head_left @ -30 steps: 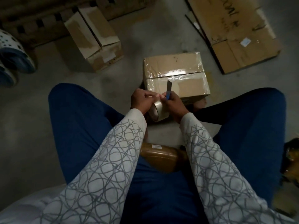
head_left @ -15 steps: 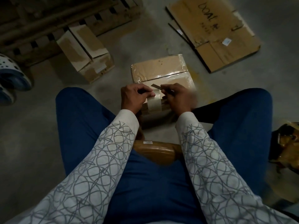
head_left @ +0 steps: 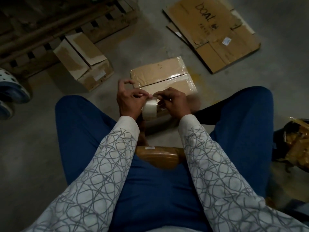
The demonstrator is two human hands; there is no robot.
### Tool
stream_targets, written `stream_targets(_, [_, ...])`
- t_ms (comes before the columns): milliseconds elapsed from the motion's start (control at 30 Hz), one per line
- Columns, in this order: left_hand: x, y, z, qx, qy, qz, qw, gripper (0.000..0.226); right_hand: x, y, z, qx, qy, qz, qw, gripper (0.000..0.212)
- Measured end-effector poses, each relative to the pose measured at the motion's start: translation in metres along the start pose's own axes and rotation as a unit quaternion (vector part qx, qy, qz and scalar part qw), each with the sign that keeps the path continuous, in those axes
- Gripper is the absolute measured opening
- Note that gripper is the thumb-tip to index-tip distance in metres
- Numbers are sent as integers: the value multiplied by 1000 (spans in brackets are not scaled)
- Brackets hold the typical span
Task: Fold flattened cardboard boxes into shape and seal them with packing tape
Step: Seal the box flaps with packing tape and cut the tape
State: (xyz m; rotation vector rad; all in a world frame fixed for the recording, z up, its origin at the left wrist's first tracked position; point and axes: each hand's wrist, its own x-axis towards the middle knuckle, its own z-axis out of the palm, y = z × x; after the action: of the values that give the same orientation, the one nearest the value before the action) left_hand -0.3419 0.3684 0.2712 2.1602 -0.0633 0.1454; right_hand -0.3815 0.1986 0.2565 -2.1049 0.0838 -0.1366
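A small cardboard box (head_left: 162, 74), glossy with clear tape, sits on the floor between my knees. Just in front of it I hold a roll of clear packing tape (head_left: 149, 108) upright. My left hand (head_left: 129, 101) grips the roll's left side, thumb and forefinger pinching at its top rim while the other fingers lift free. My right hand (head_left: 173, 102) holds the roll's right side and pinches at the same spot on the rim. The tape's loose end is too small to make out. The cutter from the earlier frames is hidden.
An open cardboard box (head_left: 83, 61) lies tipped on the floor at back left, by a wooden pallet (head_left: 66, 19). A flattened cardboard box (head_left: 215, 32) lies at back right. A brown tape roll (head_left: 158, 155) rests in my lap. Shoes (head_left: 10, 91) at far left, crumpled packaging (head_left: 296, 143) at right.
The blue cutter my right hand held upright a second ago is out of sight. Both hands now pinch at the roll's top rim. The view has tilted a little.
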Motion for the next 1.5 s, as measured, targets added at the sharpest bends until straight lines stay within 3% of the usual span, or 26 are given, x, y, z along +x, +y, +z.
stream_targets(200, [0, -5, -1, -10, -64, -52, 997, 12, 1, -3, -3, -20, -28, 30, 999, 17])
stream_targets(267, [0, -1, -3, -18, -73, -56, 996, 22, 2, -1, -3, -30, -20, 33, 999, 12])
stream_targets(400, [0, 6, -6, -69, -109, -77, 989, 67, 5, 4, -7, -37, -26, 32, 998, 8])
stream_targets(533, [-1, 10, 4, -69, -113, -96, 987, 57, 7, 5, -5, -53, -14, 61, 997, 10])
stream_targets(700, [8, 12, 22, -105, -135, -69, 983, 62, 14, 9, -21, -45, 35, 90, 994, 9])
stream_targets(800, [26, 17, 34, -203, -108, -127, 965, 80, 26, 24, -41, -1, 120, 119, 986, 9])
stream_targets(1000, [44, 26, 90, -249, -141, -217, 933, 49, 72, 80, -93, -31, 251, 170, 953, 10])
stream_targets(1233, [57, 41, 219, -83, -275, -94, 953, 23, 123, 196, -113, -100, 423, 286, 854, 8])
stream_targets(1300, [66, 41, 259, 28, -261, 61, 963, 18, 133, 233, -105, -100, 438, 323, 833, 7])
stream_targets(1333, [72, 39, 281, 114, -258, 170, 944, 23, 138, 253, -98, -88, 437, 338, 829, 7])
stream_targets(1400, [85, 35, 323, 283, -323, 298, 853, 29, 148, 290, -83, -54, 431, 351, 830, 7])
stream_targets(1500, [103, 18, 376, 456, -421, 307, 721, 43, 157, 336, -63, -5, 416, 352, 839, 10])
